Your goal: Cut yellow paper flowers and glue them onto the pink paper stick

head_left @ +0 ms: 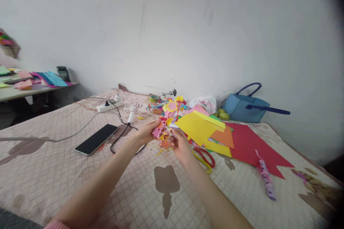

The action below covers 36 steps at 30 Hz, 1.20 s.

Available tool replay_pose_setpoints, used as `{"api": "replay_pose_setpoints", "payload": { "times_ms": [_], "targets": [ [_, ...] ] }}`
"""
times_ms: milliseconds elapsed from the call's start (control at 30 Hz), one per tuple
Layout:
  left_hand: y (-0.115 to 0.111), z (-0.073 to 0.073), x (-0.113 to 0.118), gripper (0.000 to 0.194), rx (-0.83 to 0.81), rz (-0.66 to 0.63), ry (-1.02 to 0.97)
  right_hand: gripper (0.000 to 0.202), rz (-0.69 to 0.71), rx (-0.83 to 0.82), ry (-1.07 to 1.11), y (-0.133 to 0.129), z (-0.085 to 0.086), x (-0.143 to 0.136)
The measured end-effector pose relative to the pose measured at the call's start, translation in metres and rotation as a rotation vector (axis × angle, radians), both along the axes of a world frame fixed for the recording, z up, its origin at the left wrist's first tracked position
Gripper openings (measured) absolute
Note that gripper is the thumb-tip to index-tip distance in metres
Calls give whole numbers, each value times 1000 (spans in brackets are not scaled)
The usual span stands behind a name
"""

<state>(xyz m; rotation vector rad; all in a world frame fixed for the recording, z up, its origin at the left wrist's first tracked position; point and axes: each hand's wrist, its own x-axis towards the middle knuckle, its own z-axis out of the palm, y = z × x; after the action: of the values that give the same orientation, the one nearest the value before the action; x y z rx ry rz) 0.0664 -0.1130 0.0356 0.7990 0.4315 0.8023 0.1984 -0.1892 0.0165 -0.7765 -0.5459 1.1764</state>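
Note:
A pink rolled-paper craft with dark red dots [159, 129] is held in my left hand [146, 134], the thumb and fingers closed around its side. Paper flowers in pink and yellow [172, 106] stand above it; whether they are joined to it I cannot tell. Just to the right, my right hand [181, 145] has its thumb and fingertips drawn together close to the craft. Anything in that pinch is too small to make out. Small paper scraps [163, 144] lie between and beneath the hands. Red and yellow handled scissors [205, 159] rest beside my right wrist, their blades mostly hidden.
Yellow paper sheets [195, 127], an orange sheet [224, 136] and red paper [248, 143] lie rightward. A purple dotted paper roll [266, 180] sits at far right. Leftward are a phone [96, 139], power strip [110, 105] and cables. A blue bag [244, 107] stands behind.

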Motion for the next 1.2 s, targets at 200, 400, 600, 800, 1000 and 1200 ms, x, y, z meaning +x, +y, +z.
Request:
{"api": "replay_pose_setpoints", "payload": {
  "times_ms": [200, 400, 600, 800, 1000, 1200],
  "targets": [
    [4, 0, -4, 9, -25, 40, 29, 26, -95, 35, 26, -9, 3, 19],
    [5, 4, -8, 11, -35, 48, 49, 25, -126, 107, 75, -18, 12, 37],
    [5, 5, -12, 10, -32, 55, 54, 23, -163, 174, 131, -21, 19, 61],
    [7, 5, -17, 10, -43, 56, 51, 26, -245, 269, 162, -24, 28, 94],
    [10, 1, -16, 12, -53, 44, 35, 25, -197, 128, -38, -16, 16, 67],
    [6, 4, -16, 17, -39, 4, 37, 31, -106, 18, -210, 7, 5, 19]
  ]
}}
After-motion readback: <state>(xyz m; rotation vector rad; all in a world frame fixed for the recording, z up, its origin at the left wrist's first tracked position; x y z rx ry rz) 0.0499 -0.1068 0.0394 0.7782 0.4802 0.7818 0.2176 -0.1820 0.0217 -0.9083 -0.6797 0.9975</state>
